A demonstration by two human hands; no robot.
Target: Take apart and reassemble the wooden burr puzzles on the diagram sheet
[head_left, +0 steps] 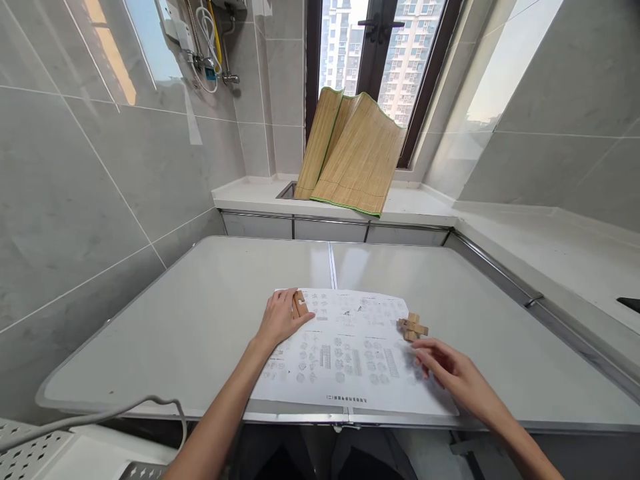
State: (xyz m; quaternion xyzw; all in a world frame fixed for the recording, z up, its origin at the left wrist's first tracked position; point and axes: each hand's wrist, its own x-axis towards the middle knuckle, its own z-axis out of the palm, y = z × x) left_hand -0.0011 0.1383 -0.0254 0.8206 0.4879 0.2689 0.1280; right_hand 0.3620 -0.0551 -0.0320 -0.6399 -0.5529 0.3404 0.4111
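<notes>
My left hand (pixel 281 319) rests at the upper left of a printed paper sheet (pixel 320 393), closed around notched wooden puzzle pieces (pixel 300 305) that show between thumb and fingers. Part of these pieces is hidden by the hand. Beyond the sheet's right edge lies an interlocking wooden block puzzle (pixel 413 327), its sticks crossing one another. My right hand (pixel 443 367) hovers just below this puzzle, fingers loosely bent and apart, with nothing visible in them. Small diagrams cover the sheet.
A pale folding table (pixel 200 313) carries everything, with a seam down its middle. Behind it, a bamboo mat (pixel 357 153) leans on the white counter (pixel 420 200) before a window. A grey cable (pixel 150 400) runs over white equipment at lower left.
</notes>
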